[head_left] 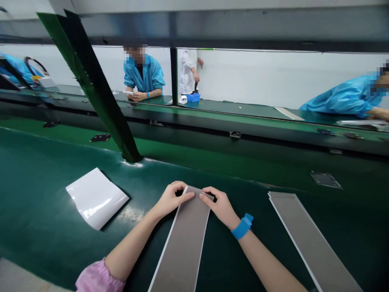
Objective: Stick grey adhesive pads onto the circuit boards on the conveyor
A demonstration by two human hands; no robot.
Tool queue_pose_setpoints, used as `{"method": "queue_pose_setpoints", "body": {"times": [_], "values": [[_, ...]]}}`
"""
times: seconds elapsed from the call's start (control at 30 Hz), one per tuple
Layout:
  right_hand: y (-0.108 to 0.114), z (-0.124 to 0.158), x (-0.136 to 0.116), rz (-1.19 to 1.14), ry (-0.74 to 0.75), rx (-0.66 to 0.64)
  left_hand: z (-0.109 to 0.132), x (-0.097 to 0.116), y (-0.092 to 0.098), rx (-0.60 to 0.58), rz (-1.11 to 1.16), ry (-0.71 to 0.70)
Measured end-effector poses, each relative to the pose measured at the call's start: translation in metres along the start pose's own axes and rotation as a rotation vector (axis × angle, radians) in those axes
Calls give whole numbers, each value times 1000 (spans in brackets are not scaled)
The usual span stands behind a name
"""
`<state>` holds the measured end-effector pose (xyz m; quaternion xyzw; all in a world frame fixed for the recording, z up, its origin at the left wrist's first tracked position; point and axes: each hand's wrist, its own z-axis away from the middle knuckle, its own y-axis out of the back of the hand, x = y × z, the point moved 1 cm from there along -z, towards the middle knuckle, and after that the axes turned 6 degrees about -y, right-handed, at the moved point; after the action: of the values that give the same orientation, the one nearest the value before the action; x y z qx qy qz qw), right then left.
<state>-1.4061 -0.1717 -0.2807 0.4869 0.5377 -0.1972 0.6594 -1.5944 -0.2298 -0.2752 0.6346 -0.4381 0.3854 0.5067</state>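
Note:
A long grey-brown strip (186,239) with white edges lies lengthwise before me on the green table. My left hand (170,199) grips its far left corner, thumb on top and fingers curled at the edge. At the far right corner, my right hand (221,205) pinches the same strip in a like way, its thumb near the left one. A blue wrist band (242,227) circles my right wrist. To the right rests a stack of similar grey-brown strips (313,235). A glossy white sheet (96,198) lies left of my left hand.
Beyond the table (36,174) runs a green conveyor channel carrying several dark boards, among them one board (325,179) at right. A slanted green post (100,93) rises at its near edge. Across it, people in blue coats sit at the far bench, near a blue bin (193,97).

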Motion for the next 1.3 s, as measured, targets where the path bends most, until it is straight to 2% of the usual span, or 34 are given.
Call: {"method": "queue_pose_setpoints", "body": {"times": [0.3, 0.57, 0.73, 0.87, 1.03, 1.3], "values": [[-4, 0, -5, -17, 9, 16, -1, 6, 4, -23, -145, -35], [-4, 0, -7, -61, -20, -12, -3, 5, 9, -27, -249, 28], [-4, -3, -6, -121, -31, -17, -5, 5, 8, -23, -204, 30], [-6, -5, -3, -133, -40, 29, -7, 9, 4, -36, -154, 36], [-12, -8, -5, -80, -33, 143, -6, 14, 3, 2, -154, 10], [-14, -14, -4, -27, -7, 266, -10, 16, 1, 23, -138, -94]]}}
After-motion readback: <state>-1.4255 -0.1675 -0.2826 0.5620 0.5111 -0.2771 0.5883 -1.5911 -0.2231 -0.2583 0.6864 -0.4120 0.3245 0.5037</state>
